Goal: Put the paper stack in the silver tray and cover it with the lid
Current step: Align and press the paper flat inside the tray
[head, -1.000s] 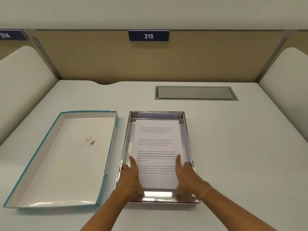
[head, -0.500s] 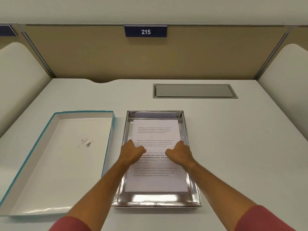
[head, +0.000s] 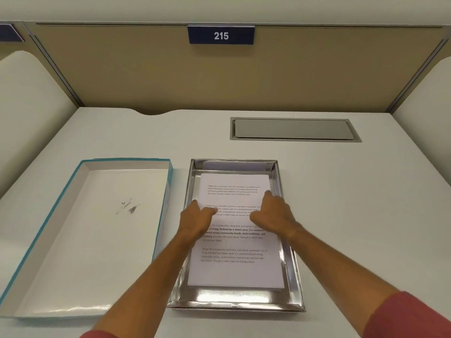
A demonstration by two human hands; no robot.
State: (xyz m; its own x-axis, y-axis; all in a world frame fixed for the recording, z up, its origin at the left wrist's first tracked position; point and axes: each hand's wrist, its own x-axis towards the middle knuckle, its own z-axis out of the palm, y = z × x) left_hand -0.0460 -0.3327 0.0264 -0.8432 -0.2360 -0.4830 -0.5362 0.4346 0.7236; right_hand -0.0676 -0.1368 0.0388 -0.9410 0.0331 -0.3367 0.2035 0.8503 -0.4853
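The paper stack lies in the silver tray; both loosely curled hands, left hand and right hand, press it, grasping nothing. The lid sits empty at nine o'clock.

A pale white desk fills the lower two thirds of the frame. Directly on it, at lower centre, stands the silver tray; just beside it at lower left, apart by a narrow gap, lies the teal-edged lid, open side up. At upper right of the desktop a grey cable hatch sits flush in the surface
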